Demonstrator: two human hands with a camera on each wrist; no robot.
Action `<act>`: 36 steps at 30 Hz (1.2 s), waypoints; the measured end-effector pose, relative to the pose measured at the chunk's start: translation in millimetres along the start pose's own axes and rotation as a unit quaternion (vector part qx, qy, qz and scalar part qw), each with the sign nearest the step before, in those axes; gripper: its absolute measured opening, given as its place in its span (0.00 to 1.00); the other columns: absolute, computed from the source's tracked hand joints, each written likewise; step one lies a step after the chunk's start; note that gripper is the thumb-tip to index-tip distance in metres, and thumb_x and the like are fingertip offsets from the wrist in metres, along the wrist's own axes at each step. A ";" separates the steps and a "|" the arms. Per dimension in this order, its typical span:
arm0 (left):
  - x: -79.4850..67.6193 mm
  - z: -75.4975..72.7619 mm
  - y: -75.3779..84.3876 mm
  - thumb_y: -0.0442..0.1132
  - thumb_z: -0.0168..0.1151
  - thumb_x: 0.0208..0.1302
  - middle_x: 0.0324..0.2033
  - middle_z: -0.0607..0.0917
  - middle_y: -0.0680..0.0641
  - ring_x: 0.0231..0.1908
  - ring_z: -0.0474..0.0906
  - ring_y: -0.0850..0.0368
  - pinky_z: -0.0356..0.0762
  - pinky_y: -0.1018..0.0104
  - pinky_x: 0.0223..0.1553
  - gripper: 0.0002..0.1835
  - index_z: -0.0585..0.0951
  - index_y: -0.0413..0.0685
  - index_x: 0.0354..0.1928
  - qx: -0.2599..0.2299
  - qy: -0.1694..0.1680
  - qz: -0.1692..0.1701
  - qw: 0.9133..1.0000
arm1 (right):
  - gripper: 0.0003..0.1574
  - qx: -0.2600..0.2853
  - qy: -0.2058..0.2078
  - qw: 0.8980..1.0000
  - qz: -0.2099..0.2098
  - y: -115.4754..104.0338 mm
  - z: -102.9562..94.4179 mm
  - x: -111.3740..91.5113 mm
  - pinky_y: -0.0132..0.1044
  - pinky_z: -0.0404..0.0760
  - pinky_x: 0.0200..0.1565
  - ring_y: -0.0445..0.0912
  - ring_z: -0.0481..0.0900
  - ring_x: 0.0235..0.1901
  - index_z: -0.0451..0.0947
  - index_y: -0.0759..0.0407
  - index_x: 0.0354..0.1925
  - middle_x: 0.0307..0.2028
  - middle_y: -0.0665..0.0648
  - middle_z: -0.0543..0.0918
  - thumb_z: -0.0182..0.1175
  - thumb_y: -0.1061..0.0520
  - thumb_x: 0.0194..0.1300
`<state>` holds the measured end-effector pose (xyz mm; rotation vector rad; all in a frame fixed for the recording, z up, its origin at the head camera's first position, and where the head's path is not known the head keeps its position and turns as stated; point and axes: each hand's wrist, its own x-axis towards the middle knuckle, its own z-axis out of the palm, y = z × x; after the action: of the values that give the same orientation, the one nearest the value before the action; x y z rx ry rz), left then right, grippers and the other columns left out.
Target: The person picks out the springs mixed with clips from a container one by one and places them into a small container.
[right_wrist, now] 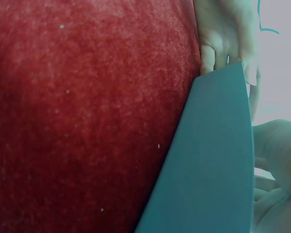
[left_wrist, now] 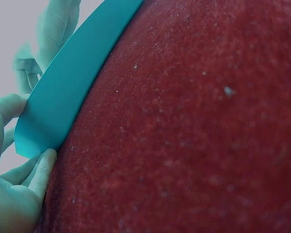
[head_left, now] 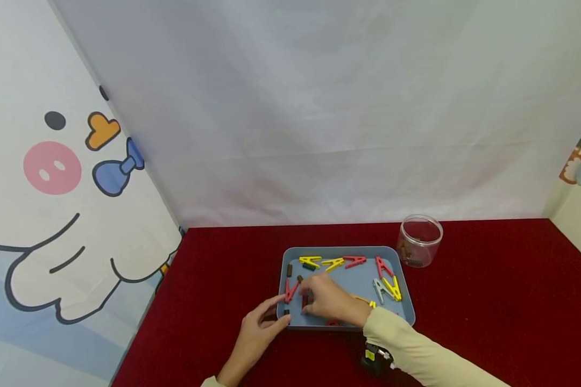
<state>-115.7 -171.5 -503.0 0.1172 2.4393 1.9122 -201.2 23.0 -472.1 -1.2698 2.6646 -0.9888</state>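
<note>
A blue-grey tray (head_left: 344,309) holds red, yellow and grey spring clamps. My left hand (head_left: 257,329) grips its near left corner, thumb at the front rim and fingers along the left side; the left wrist view shows this hand (left_wrist: 19,194) against the outer wall. Inside the tray, at the left, my right hand (head_left: 328,299) has bent fingers close about a dark red piece (head_left: 304,303); whether they pinch it is too small to tell. A red clamp (head_left: 290,292) lies just left of these fingers. Small brown cylinders (head_left: 289,270) and a black cylinder (head_left: 287,312) lie nearby.
Behind the tray's right corner stands a clear round jar (head_left: 421,239) with dark coiled springs in it. Yellow clamps (head_left: 310,260) and a grey clamp (head_left: 381,291) lie inside the tray. Under everything is a dark red cloth (head_left: 503,301). A pale curtain (head_left: 319,134) hangs behind.
</note>
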 end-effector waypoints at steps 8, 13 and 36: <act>0.0 0.2 -0.8 0.43 0.64 0.63 0.59 0.74 0.44 0.53 0.75 0.49 0.77 0.69 0.42 0.26 0.73 0.54 0.63 -0.008 -0.002 0.005 1.000 | 0.11 0.006 -0.005 1.000 -0.012 -0.8 0.5 -0.4 0.30 0.75 0.30 0.39 0.76 0.28 0.84 0.63 0.33 0.30 0.55 0.84 0.73 0.65 0.46; 0.0 0.6 -1.3 0.43 0.64 0.62 0.59 0.74 0.43 0.52 0.75 0.49 0.77 0.69 0.42 0.26 0.73 0.54 0.63 -0.006 -0.001 0.005 1.000 | 0.09 0.064 -0.007 0.998 -0.008 -1.7 -0.8 -2.7 0.26 0.73 0.23 0.33 0.73 0.19 0.84 0.65 0.32 0.26 0.56 0.83 0.71 0.67 0.48; -0.6 0.5 0.6 0.43 0.64 0.63 0.59 0.74 0.43 0.53 0.75 0.49 0.77 0.69 0.43 0.26 0.73 0.54 0.63 -0.010 0.001 0.003 1.000 | 0.11 0.147 0.021 0.989 -0.006 -1.1 -18.4 -12.2 0.29 0.78 0.28 0.39 0.80 0.27 0.83 0.68 0.36 0.36 0.58 0.84 0.68 0.70 0.49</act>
<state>-115.1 -171.0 -502.6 0.1214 2.4236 1.9384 -197.4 40.9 -459.6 -1.2131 2.4230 -1.3619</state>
